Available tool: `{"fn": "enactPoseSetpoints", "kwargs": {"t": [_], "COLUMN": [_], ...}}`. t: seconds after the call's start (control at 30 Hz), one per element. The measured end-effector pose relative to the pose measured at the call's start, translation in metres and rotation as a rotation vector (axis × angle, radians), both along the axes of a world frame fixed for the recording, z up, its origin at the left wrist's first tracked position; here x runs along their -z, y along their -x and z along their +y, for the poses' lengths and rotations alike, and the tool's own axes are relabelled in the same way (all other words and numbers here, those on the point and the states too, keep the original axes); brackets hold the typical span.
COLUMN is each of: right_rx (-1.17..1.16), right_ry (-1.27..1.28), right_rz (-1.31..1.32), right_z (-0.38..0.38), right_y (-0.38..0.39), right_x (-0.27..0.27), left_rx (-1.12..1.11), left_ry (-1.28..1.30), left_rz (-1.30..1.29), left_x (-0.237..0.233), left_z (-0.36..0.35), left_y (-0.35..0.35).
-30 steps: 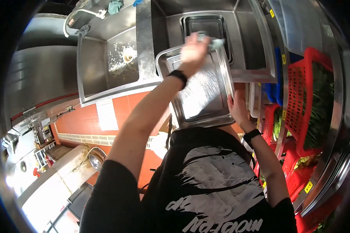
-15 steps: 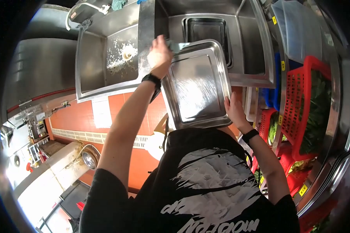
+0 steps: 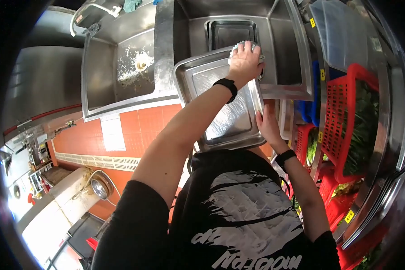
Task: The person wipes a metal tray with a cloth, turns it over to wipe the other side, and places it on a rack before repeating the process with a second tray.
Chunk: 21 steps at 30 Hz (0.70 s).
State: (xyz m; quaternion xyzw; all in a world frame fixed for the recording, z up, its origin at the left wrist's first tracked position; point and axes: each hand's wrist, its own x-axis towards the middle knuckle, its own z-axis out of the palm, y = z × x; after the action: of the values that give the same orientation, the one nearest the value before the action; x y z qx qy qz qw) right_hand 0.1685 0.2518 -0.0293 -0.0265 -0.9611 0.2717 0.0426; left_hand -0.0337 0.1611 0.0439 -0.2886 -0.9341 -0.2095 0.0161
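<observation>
A rectangular metal tray (image 3: 198, 92) is propped between the sink's front edge and my body, tilted, its shiny inside facing up. My left hand (image 3: 246, 63) is closed over a pale, crumpled cloth (image 3: 233, 53) and presses it on the tray's far right corner. Most of the cloth is hidden under the fingers. At the tray's right rim, my right hand (image 3: 269, 125) grips the edge, thumb toward the inside. Beyond the tray, more metal trays (image 3: 234, 35) lie stacked in the right sink basin (image 3: 283, 54).
The left basin (image 3: 99, 74) has white scraps around its drain (image 3: 141, 65). A white faucet hose (image 3: 94, 6) hangs at its back. On the right, red baskets (image 3: 339, 121) of leafy greens sit on a rack, beside a translucent plastic container (image 3: 342, 36).
My left hand, with the cloth, has swept right from the tray's far left corner to its far right corner. The tray has tilted slightly leftward; my right hand still holds its rim.
</observation>
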Motion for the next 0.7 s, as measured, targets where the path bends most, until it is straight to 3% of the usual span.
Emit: {"fn": "enactPoseSetpoints", "kwargs": {"t": [0.13, 0.3, 0.43, 0.5, 0.57, 0.7], "right_rx": [-0.032, 0.005, 0.028, 0.027, 0.038, 0.039], "right_ry": [0.102, 0.208, 0.217, 0.168, 0.173, 0.163], "right_rz": [-0.038, -0.068, -0.161, -0.026, -0.024, 0.038], "right_z": [-0.001, -0.005, -0.007, -0.009, -0.011, -0.013], "right_y": [0.002, 0.004, 0.006, 0.005, 0.005, 0.002], "right_x": [0.005, 0.000, -0.011, -0.009, -0.011, -0.010], "left_rx": [-0.195, -0.324, -0.472, -0.509, -0.644, -0.674], "left_ry": [0.127, 0.113, 0.188, 0.238, 0.225, 0.213], "left_rz": [-0.169, 0.079, -0.097, -0.136, -0.245, -0.384], "left_x": [-0.005, 0.012, 0.004, 0.006, 0.015, 0.002], "left_z": [-0.035, -0.137, -0.196, -0.208, -0.216, -0.197], "left_y": [0.017, 0.018, -0.002, -0.015, -0.028, -0.067]}}
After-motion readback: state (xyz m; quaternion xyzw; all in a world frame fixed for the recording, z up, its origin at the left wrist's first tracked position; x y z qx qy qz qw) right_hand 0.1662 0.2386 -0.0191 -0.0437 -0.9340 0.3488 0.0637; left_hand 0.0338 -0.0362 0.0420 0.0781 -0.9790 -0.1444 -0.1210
